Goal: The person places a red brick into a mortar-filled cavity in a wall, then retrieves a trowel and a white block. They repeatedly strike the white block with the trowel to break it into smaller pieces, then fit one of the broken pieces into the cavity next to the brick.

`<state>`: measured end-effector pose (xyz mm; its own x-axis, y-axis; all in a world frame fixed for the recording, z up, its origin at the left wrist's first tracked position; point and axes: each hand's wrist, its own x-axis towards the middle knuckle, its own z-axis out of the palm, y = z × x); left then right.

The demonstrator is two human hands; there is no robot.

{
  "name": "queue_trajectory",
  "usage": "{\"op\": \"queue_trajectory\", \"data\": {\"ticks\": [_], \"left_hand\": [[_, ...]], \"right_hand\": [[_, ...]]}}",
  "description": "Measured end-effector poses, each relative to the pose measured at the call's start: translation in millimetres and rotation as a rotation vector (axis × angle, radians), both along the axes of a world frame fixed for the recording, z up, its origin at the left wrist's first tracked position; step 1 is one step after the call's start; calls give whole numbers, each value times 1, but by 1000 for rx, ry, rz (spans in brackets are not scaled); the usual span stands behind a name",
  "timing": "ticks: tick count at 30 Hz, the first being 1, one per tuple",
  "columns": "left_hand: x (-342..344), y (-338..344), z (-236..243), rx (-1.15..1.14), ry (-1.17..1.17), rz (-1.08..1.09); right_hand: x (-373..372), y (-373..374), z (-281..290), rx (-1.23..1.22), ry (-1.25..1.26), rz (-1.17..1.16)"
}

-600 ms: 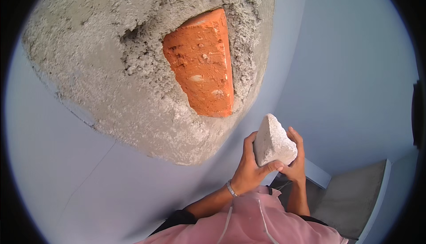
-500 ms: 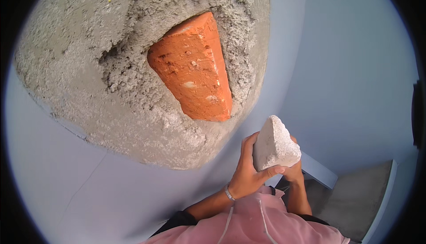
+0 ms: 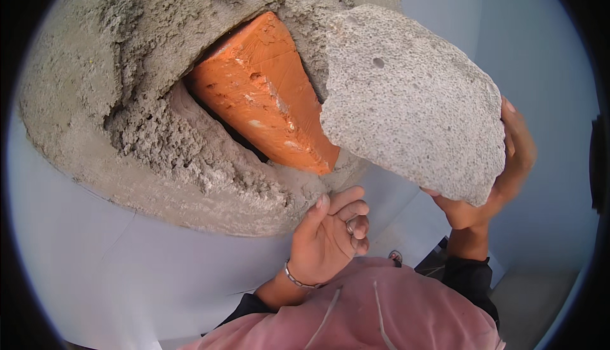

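My right hand (image 3: 508,172) grips a pale, porous piece of block (image 3: 413,102) at its right end, lifted beside and partly in front of a rough grey cement mound (image 3: 63,115). An orange brick (image 3: 267,96) sits slanted in a ragged hollow of that cement, with a dark gap along its lower left side. My left hand (image 3: 327,235) is just below the brick and the hollow's lower rim, palm turned up, fingers loosely curled and apart, holding nothing.
Pale blue walls (image 3: 540,127) surround the mound at right and below left, the lower left one with a thin crack. A grey step or floor surface (image 3: 527,305) shows at the lower right, and a foot in a sandal (image 3: 395,256) beyond my shirt.
My left hand has let go of the pale piece and turned palm up. My right hand has raised and turned it, bringing it up beside the orange brick.
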<state>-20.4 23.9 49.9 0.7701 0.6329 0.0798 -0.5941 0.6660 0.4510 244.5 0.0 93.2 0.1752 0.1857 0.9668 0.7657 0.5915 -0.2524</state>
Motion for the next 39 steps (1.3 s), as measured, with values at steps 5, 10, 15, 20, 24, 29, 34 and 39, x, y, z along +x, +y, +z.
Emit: {"op": "queue_trajectory", "data": {"ticks": [5, 10, 15, 20, 24, 29, 34, 39], "left_hand": [[23, -3, 11, -324, -385, -147], [34, 15, 8, -402, -507, -212], [52, 18, -7, -484, -539, -207], [62, 21, -6, -450, -596, -275], [45, 4, -27, -456, -538, -201], [60, 5, -35, -469, -621, -65], [120, 44, -32, -383, -643, -10], [55, 48, 10, -384, -544, -114]], "right_hand": [[3, -10, 36, -48, 25, -78], [17, -18, 51, -19, -243, -116], [12, -33, 45, 31, -250, -227], [11, -29, 55, 3, -419, -255], [-23, -24, 30, 26, -403, -210], [-9, 9, 16, -24, -452, -154], [42, 56, 17, 48, -140, -58], [-41, 19, 34, 34, 486, 105]]}}
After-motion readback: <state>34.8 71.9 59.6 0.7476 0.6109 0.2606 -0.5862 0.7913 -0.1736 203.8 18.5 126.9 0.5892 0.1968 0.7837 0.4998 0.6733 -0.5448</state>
